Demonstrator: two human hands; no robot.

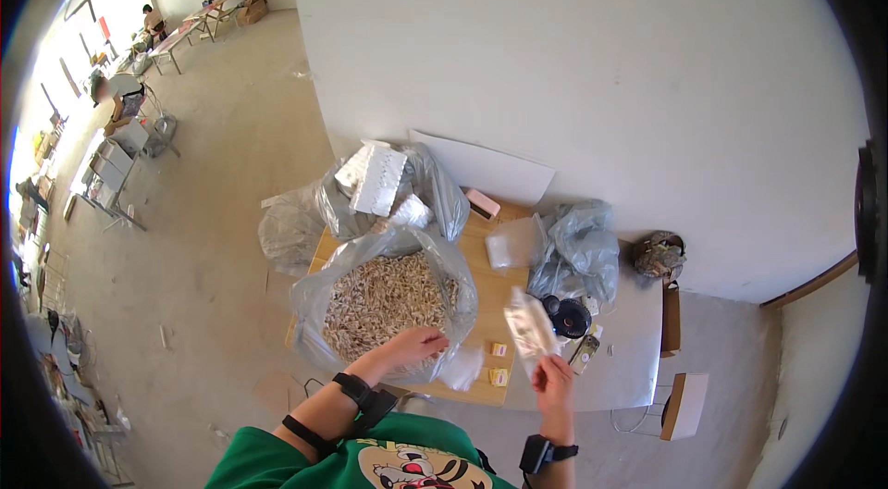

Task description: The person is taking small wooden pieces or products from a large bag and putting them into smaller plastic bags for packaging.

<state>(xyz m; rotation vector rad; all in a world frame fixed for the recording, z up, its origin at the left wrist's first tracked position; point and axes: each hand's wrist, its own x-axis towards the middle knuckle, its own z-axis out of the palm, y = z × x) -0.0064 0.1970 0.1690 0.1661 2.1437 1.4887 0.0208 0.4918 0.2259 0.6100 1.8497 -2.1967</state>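
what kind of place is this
Likely a bare workshop or packing room: a wooden table bearing a big clear bag of small pale pieces, more plastic bags, and other worktables across the concrete floor.

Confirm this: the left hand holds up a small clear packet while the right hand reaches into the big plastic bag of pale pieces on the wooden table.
Not quite: the hands are swapped. In the head view, the right hand holds up the small clear packet, while the left hand reaches into the big plastic bag of pale pieces on the wooden table.
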